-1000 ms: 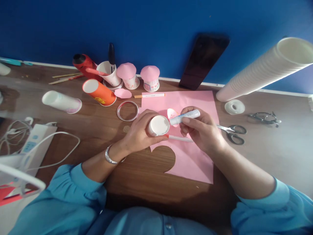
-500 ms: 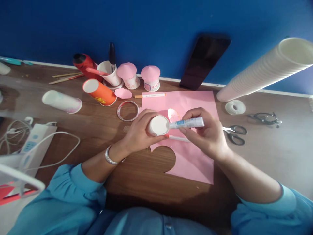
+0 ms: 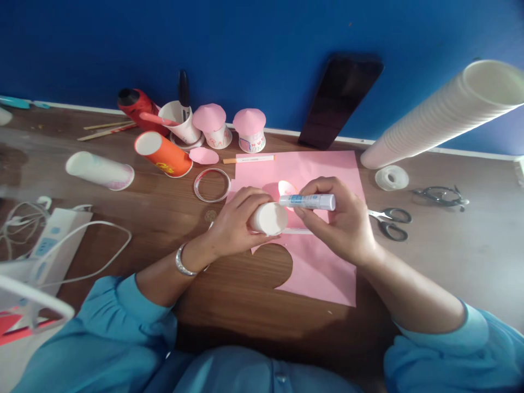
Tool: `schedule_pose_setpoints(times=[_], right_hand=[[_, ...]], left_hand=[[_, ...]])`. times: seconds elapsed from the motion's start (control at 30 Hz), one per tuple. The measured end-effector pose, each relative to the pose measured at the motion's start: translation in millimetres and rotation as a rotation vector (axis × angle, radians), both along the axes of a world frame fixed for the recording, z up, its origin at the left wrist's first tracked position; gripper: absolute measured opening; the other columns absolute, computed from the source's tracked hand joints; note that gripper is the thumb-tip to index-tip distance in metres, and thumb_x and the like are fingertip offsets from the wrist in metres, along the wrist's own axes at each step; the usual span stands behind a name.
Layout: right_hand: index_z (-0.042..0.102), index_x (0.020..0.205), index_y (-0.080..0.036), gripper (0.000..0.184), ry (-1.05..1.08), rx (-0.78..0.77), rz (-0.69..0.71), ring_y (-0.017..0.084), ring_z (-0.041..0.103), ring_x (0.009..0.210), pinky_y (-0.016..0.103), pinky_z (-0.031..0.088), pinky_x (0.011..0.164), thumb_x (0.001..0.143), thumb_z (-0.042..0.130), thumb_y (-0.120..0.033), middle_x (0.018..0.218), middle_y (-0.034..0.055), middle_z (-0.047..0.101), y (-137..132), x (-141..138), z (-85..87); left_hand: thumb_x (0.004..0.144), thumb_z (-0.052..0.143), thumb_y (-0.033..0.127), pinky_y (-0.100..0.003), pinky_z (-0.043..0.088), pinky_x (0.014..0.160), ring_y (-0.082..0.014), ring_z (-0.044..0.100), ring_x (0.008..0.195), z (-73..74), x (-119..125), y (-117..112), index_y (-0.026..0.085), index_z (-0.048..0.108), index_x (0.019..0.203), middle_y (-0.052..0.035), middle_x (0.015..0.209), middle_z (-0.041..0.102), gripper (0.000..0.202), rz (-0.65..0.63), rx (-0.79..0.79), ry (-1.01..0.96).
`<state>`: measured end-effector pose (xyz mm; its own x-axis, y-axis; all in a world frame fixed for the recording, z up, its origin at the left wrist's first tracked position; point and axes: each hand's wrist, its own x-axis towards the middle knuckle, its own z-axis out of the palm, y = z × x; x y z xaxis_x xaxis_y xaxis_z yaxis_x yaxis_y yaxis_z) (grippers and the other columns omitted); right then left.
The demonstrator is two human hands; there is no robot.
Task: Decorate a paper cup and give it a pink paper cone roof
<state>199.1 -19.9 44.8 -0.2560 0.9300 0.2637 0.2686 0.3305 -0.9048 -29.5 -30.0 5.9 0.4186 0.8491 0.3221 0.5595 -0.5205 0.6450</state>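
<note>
My left hand is closed around a small white paper cup, its flat white base turned up toward me. Between the thumb and fingers of my right hand is a glue stick with a blue-and-white label, lying nearly level. Its tip is by the cup's upper right edge; I cannot tell whether they touch. Under both hands lies a pink paper sheet with a rounded piece cut from its lower left. A small white-and-pink piece shows behind the glue stick, partly hidden.
Two cups with pink cone roofs stand by the wall, near an orange cup and a tape ring. Scissors, a tape roll and a tall cup stack are on the right. A black phone leans on the wall.
The glue stick has turned and risen slightly, its tip moving from the middle right of the cup's base to its upper edge. The cup has shifted slightly down and right.
</note>
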Motion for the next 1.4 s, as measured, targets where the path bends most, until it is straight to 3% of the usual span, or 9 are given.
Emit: schedule_pose_setpoints(times=[0.27,0.47,0.67,1.13,1.4], right_hand=[[0.064,0.089,-0.022,0.020,0.131,-0.292,-0.026,0.013,0.060,0.059,0.028,0.046,0.052,0.083,0.082,-0.029,0.075,-0.0019,0.065,-1,9,7.8],[0.063,0.096,-0.021,0.022,0.345,-0.524,0.080,0.014,0.064,0.058,0.029,0.053,0.057,0.088,0.079,-0.035,0.066,-0.0039,0.066,-1,3,-10.6],[0.062,0.096,-0.021,0.020,0.451,-0.573,0.084,0.013,0.065,0.060,0.030,0.058,0.061,0.090,0.077,-0.033,0.067,-0.0050,0.065,-1,-2,-16.8],[0.064,0.094,-0.021,0.020,0.519,-0.580,0.091,0.012,0.059,0.058,0.027,0.049,0.057,0.088,0.080,-0.032,0.064,-0.0054,0.064,1,-3,-17.3],[0.062,0.096,-0.023,0.026,0.663,-0.612,0.127,0.012,0.061,0.059,0.026,0.050,0.056,0.085,0.083,-0.033,0.067,-0.0057,0.065,-2,-9,-16.7]], left_hand=[[0.075,0.090,0.041,-0.043,0.056,0.091,-0.0257,0.067,0.105,2.1,-3,2,0.022,0.061,0.118,-0.0084,0.114,0.068,0.055,0.053,-0.007,-0.116],[0.074,0.090,0.042,-0.042,0.055,0.089,-0.0240,0.066,0.101,3.8,-1,3,0.022,0.062,0.113,-0.0062,0.109,0.069,0.052,0.085,-0.006,-0.208],[0.074,0.091,0.044,-0.044,0.056,0.090,-0.0256,0.067,0.102,3.0,-3,3,0.023,0.062,0.114,-0.0073,0.112,0.069,0.054,0.067,-0.015,-0.155],[0.074,0.082,0.025,-0.047,0.059,0.088,-0.0302,0.067,0.108,1.6,-3,0,0.021,0.056,0.121,-0.0131,0.117,0.067,0.053,-0.062,0.043,-0.009],[0.078,0.086,0.030,-0.043,0.057,0.093,-0.0258,0.066,0.107,2.4,-1,4,0.022,0.059,0.116,-0.0079,0.114,0.067,0.047,0.046,-0.033,-0.135]])
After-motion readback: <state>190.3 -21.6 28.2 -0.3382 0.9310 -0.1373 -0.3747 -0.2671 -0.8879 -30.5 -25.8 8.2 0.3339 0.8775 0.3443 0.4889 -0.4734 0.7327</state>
